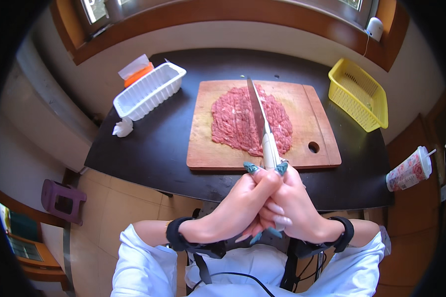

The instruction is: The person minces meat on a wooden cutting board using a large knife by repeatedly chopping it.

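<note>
Both of my hands are clasped together on the white handle of a kitchen knife (257, 107) at the table's near edge. My left hand (245, 195) and my right hand (295, 200) overlap, with thumbs side by side on the handle and fingers interlaced below. The broad blade points away from me, edge-on to the camera, over a flattened round of minced meat (232, 122). Whether the blade touches the meat cannot be told. Beneath the meat lies a wooden cutting board (202, 148) with a round hole at its right corner.
On the dark table (145, 148), a white plastic tray (148, 92), an orange packet (137, 75) and crumpled tissue (123, 127) lie left. A yellow plastic basket (356, 105) and a lidded paper cup with straw (409, 170) stand right. A purple stool (64, 202) is on the floor.
</note>
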Action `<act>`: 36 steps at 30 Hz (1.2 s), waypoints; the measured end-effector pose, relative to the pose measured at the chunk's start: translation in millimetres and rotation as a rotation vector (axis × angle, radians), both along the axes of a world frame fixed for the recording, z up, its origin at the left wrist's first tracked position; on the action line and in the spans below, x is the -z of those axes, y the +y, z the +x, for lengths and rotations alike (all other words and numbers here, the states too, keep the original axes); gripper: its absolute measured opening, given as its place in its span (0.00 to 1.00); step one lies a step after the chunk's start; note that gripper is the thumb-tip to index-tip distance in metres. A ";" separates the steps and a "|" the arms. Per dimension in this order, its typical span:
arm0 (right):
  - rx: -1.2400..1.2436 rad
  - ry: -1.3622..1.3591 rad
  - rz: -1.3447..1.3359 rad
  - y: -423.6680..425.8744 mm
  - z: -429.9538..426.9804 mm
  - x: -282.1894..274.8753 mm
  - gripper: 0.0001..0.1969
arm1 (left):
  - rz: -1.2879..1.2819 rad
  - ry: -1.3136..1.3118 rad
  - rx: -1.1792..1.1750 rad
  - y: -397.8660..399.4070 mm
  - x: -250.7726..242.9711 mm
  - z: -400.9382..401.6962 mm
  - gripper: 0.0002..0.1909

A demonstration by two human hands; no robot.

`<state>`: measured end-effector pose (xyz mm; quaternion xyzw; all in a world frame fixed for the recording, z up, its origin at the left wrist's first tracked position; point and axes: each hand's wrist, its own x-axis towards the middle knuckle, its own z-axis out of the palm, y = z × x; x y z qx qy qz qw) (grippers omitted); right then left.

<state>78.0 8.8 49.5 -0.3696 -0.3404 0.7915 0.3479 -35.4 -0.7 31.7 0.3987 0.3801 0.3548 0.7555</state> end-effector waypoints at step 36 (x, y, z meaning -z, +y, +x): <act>-0.071 -0.080 0.056 22.7 -14.1 18.2 0.08 | 0.106 0.019 -0.067 16.9 21.1 -8.8 0.23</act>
